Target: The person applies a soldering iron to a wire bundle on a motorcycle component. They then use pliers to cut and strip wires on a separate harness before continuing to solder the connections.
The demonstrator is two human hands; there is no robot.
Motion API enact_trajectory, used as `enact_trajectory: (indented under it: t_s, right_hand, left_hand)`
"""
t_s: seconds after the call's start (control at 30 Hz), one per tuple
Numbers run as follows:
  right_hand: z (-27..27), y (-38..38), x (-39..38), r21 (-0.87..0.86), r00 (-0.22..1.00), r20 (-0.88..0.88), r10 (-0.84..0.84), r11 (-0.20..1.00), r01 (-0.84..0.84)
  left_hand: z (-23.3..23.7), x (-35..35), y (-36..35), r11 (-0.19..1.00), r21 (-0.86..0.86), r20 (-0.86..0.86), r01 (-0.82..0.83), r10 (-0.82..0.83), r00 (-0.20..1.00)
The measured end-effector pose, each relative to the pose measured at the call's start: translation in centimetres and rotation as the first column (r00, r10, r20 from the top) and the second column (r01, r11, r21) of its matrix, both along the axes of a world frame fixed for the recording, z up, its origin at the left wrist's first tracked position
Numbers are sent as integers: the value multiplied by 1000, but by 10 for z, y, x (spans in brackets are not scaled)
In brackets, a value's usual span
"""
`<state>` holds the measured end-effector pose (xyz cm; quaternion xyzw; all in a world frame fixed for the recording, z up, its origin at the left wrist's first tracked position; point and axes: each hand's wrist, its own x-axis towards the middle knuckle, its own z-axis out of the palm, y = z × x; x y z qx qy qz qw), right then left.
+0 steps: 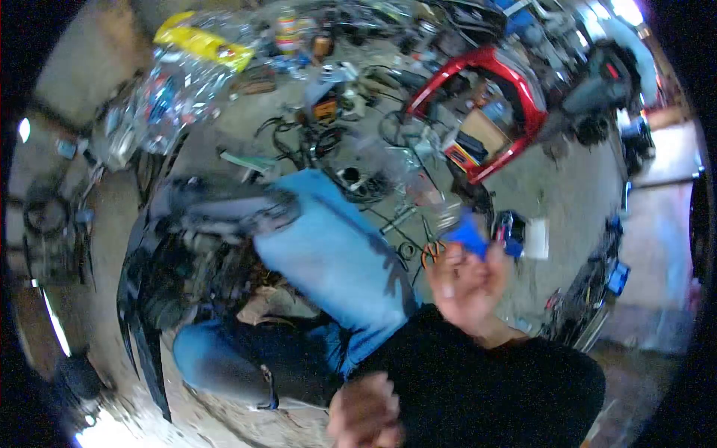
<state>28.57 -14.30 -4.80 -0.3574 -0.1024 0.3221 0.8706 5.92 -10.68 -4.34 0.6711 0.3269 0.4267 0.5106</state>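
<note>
Raised at the right, my right hand (467, 287) has its fingers closed around the blue end of a blurred object (469, 235). Beyond the blue end this object turns clear and ribbed, somewhat like a plastic bottle; its exact kind does not show. Low in the view, my left hand (366, 414) hangs near my black shirt, smeared by motion, with its fingers hard to make out. My legs in blue jeans (336, 246) bend around a dark vehicle body (224, 205), probably a motorbike, with open mechanical parts (216, 272) showing under its panel.
A red fairing piece (530, 82) lies behind an open cardboard box (482, 134). Cables (321, 142), orange-handled pliers (431, 254) and other tools litter the floor. Plastic bags (187, 82) lie upper left, and another dark motorbike part (597, 82) stands upper right.
</note>
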Motion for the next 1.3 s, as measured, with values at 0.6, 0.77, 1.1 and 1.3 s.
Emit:
enact_trajectory:
  t_s: [0.6, 0.77, 1.1, 1.3]
  right_hand:
    - [-50, -38, -10, 152, 490, -830, 267, 953, -262]
    - [-94, -91, 23, -18, 631, -597, 495, 778, -628]
    - [-291, -180, 98, -881, 735, 411, 539, 27, 473]
    - [-312, -179, 114, -923, 730, 288, 620, -22, 384]
  left_hand:
    - [-1, 206, 55, 792, -466, -120, 394, -498, 859]
    - [2, 231, 80, 844, -324, 115, 426, -412, 904]
    - [-84, 230, -20, 359, -915, 151, 186, -122, 981]
    - [-130, 232, -69, 496, -865, -63, 73, -251, 966]
